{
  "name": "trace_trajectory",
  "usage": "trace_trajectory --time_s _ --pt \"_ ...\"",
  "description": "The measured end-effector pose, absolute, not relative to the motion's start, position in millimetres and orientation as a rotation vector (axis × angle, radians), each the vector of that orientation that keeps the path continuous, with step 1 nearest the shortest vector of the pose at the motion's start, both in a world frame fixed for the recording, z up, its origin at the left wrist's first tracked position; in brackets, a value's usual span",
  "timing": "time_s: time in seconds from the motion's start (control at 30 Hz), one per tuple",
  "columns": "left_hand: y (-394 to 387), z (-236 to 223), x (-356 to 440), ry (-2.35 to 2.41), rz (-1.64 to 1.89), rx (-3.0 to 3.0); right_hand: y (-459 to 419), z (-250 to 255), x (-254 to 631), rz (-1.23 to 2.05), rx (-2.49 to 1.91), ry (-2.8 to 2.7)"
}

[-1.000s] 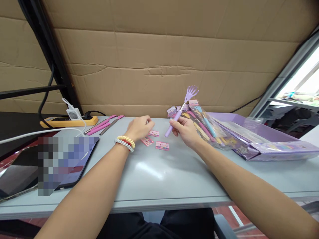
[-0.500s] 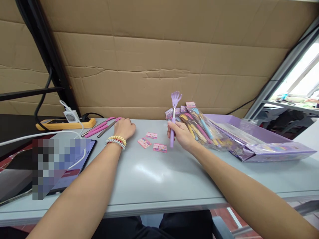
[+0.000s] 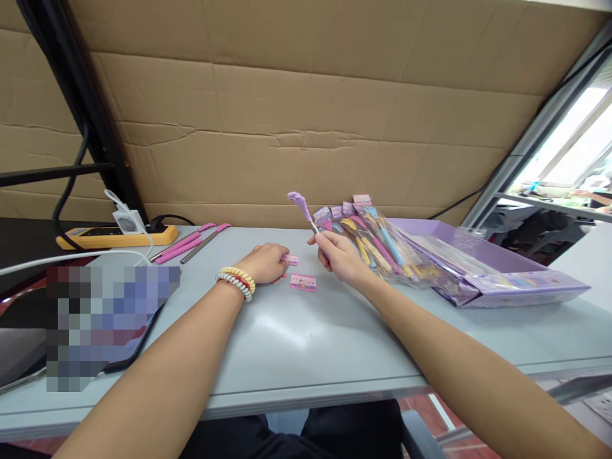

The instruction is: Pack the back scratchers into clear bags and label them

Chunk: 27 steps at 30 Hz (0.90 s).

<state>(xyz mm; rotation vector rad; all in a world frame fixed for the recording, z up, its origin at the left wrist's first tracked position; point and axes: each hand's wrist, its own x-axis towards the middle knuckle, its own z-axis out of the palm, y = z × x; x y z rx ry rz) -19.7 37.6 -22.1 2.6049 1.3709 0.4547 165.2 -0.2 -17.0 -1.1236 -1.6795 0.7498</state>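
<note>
My right hand (image 3: 339,256) is closed around a purple back scratcher (image 3: 299,203). Its claw head and part of the metal rod stick out up and to the left, while the handle is hidden in my palm. My left hand (image 3: 268,262) lies low over the table with its fingers curled down together at a small pink printed card (image 3: 291,260). Another card peeks out under that hand, mostly covered. I cannot see what the fingertips hold, if anything. A third pink card (image 3: 303,283) lies flat between my hands.
Pink back scratchers (image 3: 184,245) lie at the left, by a yellow power strip (image 3: 117,237) and a partly blurred tablet (image 3: 129,350). Several bagged back scratchers (image 3: 382,245) are piled right of my right hand, beside an open purple box (image 3: 526,290). Cardboard (image 3: 287,108) stands behind the table.
My left hand has moved right from beside the pink back scratchers onto the cards. My right hand has tilted the purple back scratcher's head to the left.
</note>
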Motion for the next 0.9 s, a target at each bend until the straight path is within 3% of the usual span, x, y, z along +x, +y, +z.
trace_trajectory --time_s 0.3,0.67,0.77,0.9 --pt "38.7 -20.4 -21.7 1.334 0.423 2.637 -2.1 -12.5 170.8 0.165 -1.232 -1.882" --pt "11.5 -12.3 4.7 0.898 0.715 2.660 -4.7 -11.7 164.9 0.351 -1.022 -1.613" --pt "8.4 -15.6 13.3 0.924 0.808 2.544 -7.6 -9.0 162.2 0.385 -0.979 -1.567" --pt "9.6 -12.5 10.3 1.153 0.940 2.471 -11.6 10.5 176.9 0.191 -0.998 -1.740"
